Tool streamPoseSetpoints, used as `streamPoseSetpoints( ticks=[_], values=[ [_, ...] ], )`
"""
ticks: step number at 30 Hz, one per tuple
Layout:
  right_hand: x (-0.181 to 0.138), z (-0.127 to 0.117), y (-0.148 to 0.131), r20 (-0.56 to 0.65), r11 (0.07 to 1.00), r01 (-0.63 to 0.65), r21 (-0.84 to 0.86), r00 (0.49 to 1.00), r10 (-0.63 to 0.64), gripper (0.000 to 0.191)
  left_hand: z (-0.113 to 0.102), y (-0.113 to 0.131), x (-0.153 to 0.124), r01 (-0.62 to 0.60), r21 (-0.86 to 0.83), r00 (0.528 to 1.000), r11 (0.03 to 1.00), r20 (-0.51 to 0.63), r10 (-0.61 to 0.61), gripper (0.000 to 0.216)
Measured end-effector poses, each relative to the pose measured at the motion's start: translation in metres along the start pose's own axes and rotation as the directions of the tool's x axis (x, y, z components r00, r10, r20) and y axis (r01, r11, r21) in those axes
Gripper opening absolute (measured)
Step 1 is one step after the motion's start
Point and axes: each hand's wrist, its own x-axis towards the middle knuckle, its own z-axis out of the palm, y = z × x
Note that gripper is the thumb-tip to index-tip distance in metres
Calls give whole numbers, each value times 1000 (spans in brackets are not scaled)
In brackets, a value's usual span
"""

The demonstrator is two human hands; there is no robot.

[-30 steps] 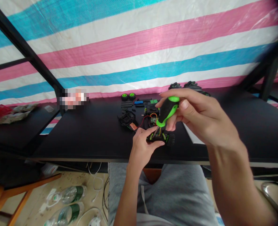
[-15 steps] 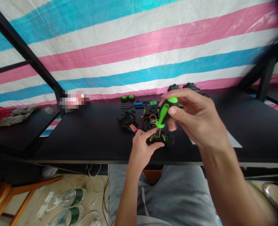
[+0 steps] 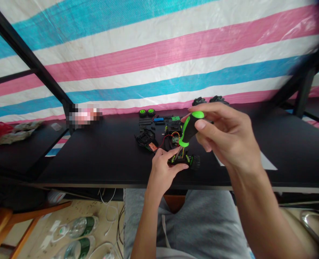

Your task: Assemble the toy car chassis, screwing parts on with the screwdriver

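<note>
My right hand [image 3: 226, 135] grips the green and black handle of a screwdriver [image 3: 189, 129] between thumb and fingers. Its shaft slants down into the front end of a toy car chassis [image 3: 172, 140], where the tip is hidden. Around that end, beside a black wheel [image 3: 195, 162], my left hand [image 3: 163, 167] is closed, thumb on the near side and index finger by the shaft. Red and yellow wires show in the chassis. Just left of it lies a black car body shell [image 3: 145, 138], joined by a red wire.
Behind the chassis lie two small green-rimmed wheels [image 3: 146, 112], a blue battery [image 3: 158, 119] and a green part [image 3: 175, 118]. Larger black tyres [image 3: 209, 100] stand at the back. White paper [image 3: 267, 162] lies under my right wrist. The black table [image 3: 94, 158] ends close to my lap.
The screwdriver handle has turned about its axis, with more of its black side now facing me. My right fingers have shifted slightly around it. My left hand and the chassis stay in place.
</note>
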Motion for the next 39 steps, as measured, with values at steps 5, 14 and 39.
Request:
streamPoseSetpoints(
  ticks=[5,14,39],
  values=[
    [0,4,-3,65,1000,-3,-5,998,3,30,1,-1,0,-6,1,1000,1000,-12,6,62],
    [2,-7,-8,138,995,-95,-5,986,95,28,-1,2,1,3,12,1000,1000,6,-3,64],
    [-8,-21,-26,-186,983,157,-93,967,-172,28,-1,0,-1,-27,-1,999,1000,42,27,65]
  ],
)
